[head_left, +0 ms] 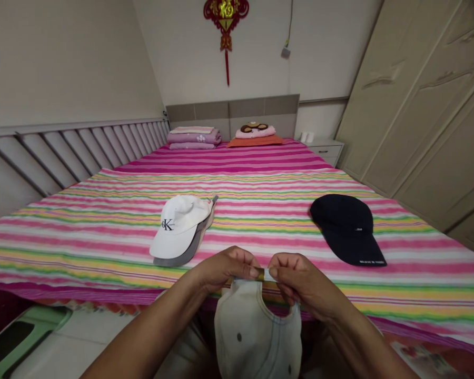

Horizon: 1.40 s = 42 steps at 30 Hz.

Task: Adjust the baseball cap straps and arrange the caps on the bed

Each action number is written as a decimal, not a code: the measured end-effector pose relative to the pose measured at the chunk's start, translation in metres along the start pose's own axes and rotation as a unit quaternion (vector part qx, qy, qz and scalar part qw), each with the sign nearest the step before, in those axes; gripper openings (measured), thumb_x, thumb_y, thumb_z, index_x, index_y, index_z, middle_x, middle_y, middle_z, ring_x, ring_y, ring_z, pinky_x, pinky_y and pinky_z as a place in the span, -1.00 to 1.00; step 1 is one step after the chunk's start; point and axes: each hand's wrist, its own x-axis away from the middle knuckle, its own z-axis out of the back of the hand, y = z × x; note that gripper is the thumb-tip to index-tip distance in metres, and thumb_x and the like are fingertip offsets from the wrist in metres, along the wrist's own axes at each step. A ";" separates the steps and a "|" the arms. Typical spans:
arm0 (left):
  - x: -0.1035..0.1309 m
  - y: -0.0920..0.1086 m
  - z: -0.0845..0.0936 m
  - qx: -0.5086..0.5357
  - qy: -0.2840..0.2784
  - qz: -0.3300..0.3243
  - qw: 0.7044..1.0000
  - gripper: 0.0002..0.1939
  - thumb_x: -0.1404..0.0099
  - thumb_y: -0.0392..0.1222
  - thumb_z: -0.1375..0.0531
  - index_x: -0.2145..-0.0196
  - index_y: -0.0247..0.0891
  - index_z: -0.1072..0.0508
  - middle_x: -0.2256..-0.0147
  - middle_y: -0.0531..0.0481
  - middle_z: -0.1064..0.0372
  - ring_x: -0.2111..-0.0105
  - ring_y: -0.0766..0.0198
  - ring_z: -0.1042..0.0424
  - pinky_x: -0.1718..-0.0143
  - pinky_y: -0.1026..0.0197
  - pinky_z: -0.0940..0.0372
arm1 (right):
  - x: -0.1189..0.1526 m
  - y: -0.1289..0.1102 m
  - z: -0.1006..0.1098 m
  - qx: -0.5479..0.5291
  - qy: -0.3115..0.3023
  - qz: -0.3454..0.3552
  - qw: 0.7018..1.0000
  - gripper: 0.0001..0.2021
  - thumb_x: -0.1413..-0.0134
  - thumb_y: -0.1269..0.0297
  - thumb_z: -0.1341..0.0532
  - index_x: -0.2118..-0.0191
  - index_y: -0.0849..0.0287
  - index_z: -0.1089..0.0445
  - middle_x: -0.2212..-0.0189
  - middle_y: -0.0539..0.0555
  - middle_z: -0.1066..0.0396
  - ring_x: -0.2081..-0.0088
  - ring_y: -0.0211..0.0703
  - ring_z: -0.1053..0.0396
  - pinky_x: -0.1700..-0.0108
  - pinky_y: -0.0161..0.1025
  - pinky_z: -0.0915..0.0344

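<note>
At six o'clock, the pale cap (240, 329) hangs crown-down, its strap (269, 276) lying nine-to-three (brass-coloured buckle (260, 274) noted), pinched by the left hand (229, 267) and right hand (302, 279); nightstand (326, 150), one o'clock, drawers shut.

Pale cloth cap (256, 329), matt; buckle (260, 273) brassy metal, glossy; headboard (213, 113) matt, smooth.

Red wall ornament (226, 15), grey headboard (245, 113), folded purple bedding (193, 139), white nightstand (324, 149), pale wardrobe (414, 105), slatted railing (98, 145)
</note>
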 end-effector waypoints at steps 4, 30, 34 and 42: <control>0.003 -0.001 0.000 -0.007 -0.001 0.000 1.000 -0.78 0.15 -0.19 -0.28 0.56 -0.39 -0.38 0.69 0.12 -0.19 0.73 0.53 -0.06 0.70 0.39 0.09 | -0.001 -0.001 -0.001 -0.004 -0.006 -0.002 1.000 -0.86 0.14 0.29 -0.16 0.59 0.22 -0.24 0.86 -0.17 -0.10 0.80 -0.48 0.08 0.73 -0.46 0.08; -0.003 -0.005 0.023 0.151 0.063 -0.041 0.986 -0.80 0.11 -0.23 -0.31 0.66 -0.41 -0.38 0.74 0.08 -0.22 0.76 0.51 -0.14 0.70 0.40 -0.04 | -0.013 0.044 0.038 -0.150 -0.102 -0.056 0.982 -0.75 0.18 0.18 -0.29 0.46 0.30 -0.36 0.57 0.04 -0.39 0.54 -0.29 -0.30 0.47 -0.34 -0.17; -0.005 -0.003 0.028 0.183 0.031 -0.033 0.982 -0.82 0.09 -0.26 -0.30 0.65 -0.41 -0.39 0.71 0.03 -0.30 0.69 0.43 -0.27 0.63 0.37 -0.15 | -0.010 0.032 0.031 -0.226 -0.067 0.002 0.972 -0.80 0.18 0.25 -0.30 0.40 0.26 -0.39 0.47 0.04 -0.42 0.45 -0.29 -0.34 0.36 -0.35 -0.21; -0.007 -0.003 0.024 0.205 -0.006 -0.028 0.978 -0.82 0.06 -0.23 -0.29 0.58 -0.45 -0.44 0.63 -0.05 -0.39 0.63 0.36 -0.35 0.55 0.34 -0.23 | -0.007 0.022 0.032 -0.261 -0.026 0.016 0.965 -0.85 0.18 0.28 -0.30 0.44 0.24 -0.39 0.54 -0.01 -0.40 0.50 -0.32 -0.34 0.39 -0.39 -0.24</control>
